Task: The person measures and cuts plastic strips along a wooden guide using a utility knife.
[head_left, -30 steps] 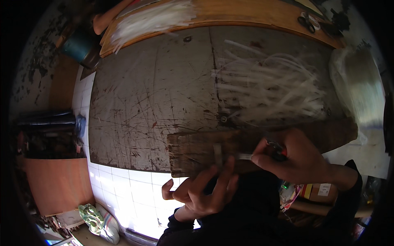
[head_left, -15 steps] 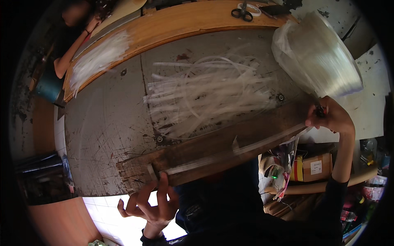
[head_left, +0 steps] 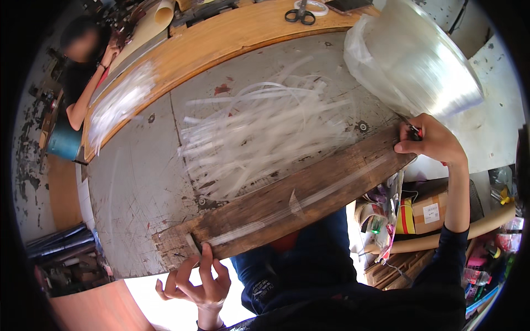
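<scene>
A long dark wooden board (head_left: 259, 201) lies slantwise along the near edge of the grey worktable. Along it runs a thin clear plastic strip (head_left: 326, 196), its left end by a small upright stop piece (head_left: 193, 243). My left hand (head_left: 201, 281) is at the board's left end, fingers spread, one fingertip touching the board beside the strip's end. My right hand (head_left: 433, 140) is closed around a small tool with a red and black handle (head_left: 415, 132) at the board's right end; its thin tip points up-left, and its kind is mostly hidden. The thumb reaches over the board.
A loose heap of clear strips (head_left: 259, 132) covers the table's middle. More strips (head_left: 124, 99) lie on the wooden ledge (head_left: 221, 41) behind, with black scissors (head_left: 301, 15). At right stands a large roll of clear plastic tubing (head_left: 419, 60). A co-worker (head_left: 83, 71) sits far left.
The view has shifted, so the scene sits further left. Both hands stay at the board's two ends, the right still gripping the tool.
</scene>
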`<state>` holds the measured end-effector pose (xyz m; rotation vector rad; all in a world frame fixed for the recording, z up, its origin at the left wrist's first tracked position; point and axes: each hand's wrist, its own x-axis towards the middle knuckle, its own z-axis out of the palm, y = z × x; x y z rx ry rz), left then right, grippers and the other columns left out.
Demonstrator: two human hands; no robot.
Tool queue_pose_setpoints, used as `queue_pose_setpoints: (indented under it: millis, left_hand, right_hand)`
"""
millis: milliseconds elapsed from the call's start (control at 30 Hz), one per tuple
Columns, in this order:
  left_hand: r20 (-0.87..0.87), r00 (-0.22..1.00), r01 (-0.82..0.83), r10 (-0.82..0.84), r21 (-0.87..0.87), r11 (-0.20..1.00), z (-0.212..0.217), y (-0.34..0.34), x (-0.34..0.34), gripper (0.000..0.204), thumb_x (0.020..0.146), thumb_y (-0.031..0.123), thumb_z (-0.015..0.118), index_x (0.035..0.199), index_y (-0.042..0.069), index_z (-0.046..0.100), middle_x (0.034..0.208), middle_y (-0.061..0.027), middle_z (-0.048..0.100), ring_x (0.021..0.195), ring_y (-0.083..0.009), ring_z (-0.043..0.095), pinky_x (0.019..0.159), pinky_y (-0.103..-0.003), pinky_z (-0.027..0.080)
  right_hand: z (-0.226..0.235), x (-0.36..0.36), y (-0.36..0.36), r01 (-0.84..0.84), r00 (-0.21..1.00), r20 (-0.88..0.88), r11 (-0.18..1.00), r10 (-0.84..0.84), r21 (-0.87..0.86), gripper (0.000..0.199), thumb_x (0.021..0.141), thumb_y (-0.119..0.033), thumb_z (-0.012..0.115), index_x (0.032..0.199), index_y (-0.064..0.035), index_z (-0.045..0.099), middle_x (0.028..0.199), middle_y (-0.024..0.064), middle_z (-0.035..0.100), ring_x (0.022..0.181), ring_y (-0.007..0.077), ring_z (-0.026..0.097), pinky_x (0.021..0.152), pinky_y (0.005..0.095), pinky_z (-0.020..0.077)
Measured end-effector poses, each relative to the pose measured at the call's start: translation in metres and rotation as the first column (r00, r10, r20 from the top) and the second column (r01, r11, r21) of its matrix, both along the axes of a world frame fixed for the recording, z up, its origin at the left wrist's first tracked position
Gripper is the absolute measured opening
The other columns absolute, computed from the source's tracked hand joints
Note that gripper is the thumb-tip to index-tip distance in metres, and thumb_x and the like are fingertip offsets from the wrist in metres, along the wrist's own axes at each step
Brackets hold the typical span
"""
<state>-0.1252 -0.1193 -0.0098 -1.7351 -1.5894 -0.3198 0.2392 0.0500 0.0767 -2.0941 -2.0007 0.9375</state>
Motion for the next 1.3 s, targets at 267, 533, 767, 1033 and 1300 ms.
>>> queue_pose_setpoints:
  millis: [267,533,767,1033,1300]
  left_hand:
    - [0.088,0.996,-0.022,0.022,0.003,1.000,-0.005,-0.001,0.001,0.019,0.083,0.032,0.055,0.082,0.019,0.068,0.089,0.0004,0.051,0.094,-0.0200,0.039,0.096,-0.052,0.015]
    - [0.250,0.964,0.111,-0.089,-0.075,0.991,0.021,0.035,0.062,0.026,0.086,0.038,0.052,0.090,0.017,0.068,0.100,-0.0024,0.055,0.095,-0.0207,0.046,0.086,-0.043,0.030]
    - [0.333,0.731,0.660,-0.596,-0.121,0.741,0.009,0.083,0.146,0.036,0.078,0.031,0.061,0.107,0.011,0.064,0.102,-0.0009,0.059,0.082,-0.0092,0.055,0.086,-0.030,0.038]
    - [0.316,0.753,0.624,-0.577,-0.064,0.779,0.001,0.092,0.157,0.025,0.077,0.021,0.063,0.100,0.012,0.065,0.093,0.0034,0.057,0.076,-0.0068,0.054,0.072,-0.028,0.037]
    - [0.309,0.766,0.619,-0.564,-0.114,0.777,0.001,0.093,0.154,0.027,0.076,0.023,0.064,0.100,0.011,0.066,0.095,0.0035,0.057,0.076,-0.0067,0.053,0.073,-0.032,0.033]
  right_hand:
    - [-0.003,0.000,-0.002,0.044,0.999,0.007,0.999,-0.044,-0.016,0.024,0.066,-0.021,0.075,0.064,-0.0042,0.057,0.051,0.0020,0.043,0.052,0.0115,0.045,0.050,0.0280,0.0328]
    - [-0.008,0.013,0.000,-0.059,0.998,-0.002,0.998,0.059,0.037,0.026,0.068,-0.022,0.074,0.064,-0.0033,0.057,0.049,0.0032,0.043,0.051,0.0121,0.043,0.049,0.0293,0.0324]
    - [-0.010,0.009,-0.001,-0.121,0.992,-0.013,0.990,0.122,0.074,0.027,0.069,-0.024,0.073,0.064,-0.0029,0.057,0.049,0.0048,0.043,0.050,0.0125,0.042,0.049,0.0293,0.0319]
    - [-0.018,0.006,-0.021,-0.030,0.997,-0.059,0.959,0.049,0.281,0.027,0.070,-0.018,0.072,0.076,-0.0021,0.051,0.059,0.0078,0.045,0.054,0.0161,0.044,0.051,0.0322,0.0342]
    - [-0.020,-0.028,-0.088,-0.074,0.982,-0.137,0.939,0.127,0.336,0.043,0.073,0.004,0.064,0.101,0.0024,0.031,0.096,0.0157,0.037,0.067,0.0249,0.053,0.058,0.0308,0.0468]
